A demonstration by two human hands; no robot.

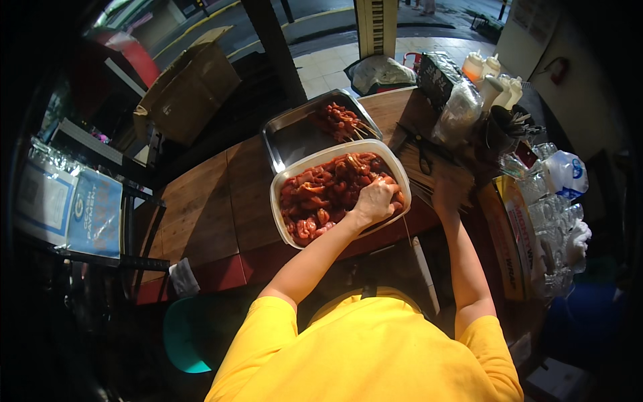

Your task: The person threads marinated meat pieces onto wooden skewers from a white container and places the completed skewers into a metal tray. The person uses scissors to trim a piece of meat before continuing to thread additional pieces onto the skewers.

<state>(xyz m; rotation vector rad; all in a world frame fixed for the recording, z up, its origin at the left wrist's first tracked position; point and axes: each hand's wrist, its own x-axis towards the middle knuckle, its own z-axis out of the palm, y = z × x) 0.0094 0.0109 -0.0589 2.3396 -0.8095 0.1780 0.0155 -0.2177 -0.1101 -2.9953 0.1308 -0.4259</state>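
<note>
A white plastic tub [275, 201] full of red marinated meat pieces [326, 193] stands before me. My left hand [374, 202] is inside its right end, fingers curled on the meat and their tips partly hidden. In shadow to the right of the tub, my right hand [447, 193] is over a bundle of thin wooden skewers [419, 161]; its fingers are too dark to make out. Behind the tub, a metal tray [291, 138] holds several skewers threaded with red meat [341, 120], their bare stick ends pointing right.
Black-handled scissors [424, 163] lie by the skewers. To the right are a plastic wrap box [510, 236], glass mugs [552, 236], a utensil holder [502, 128] and squeeze bottles [473, 65]. A cardboard box [188, 90] is beyond the wooden table [196, 201]; a green stool [186, 336] is below left.
</note>
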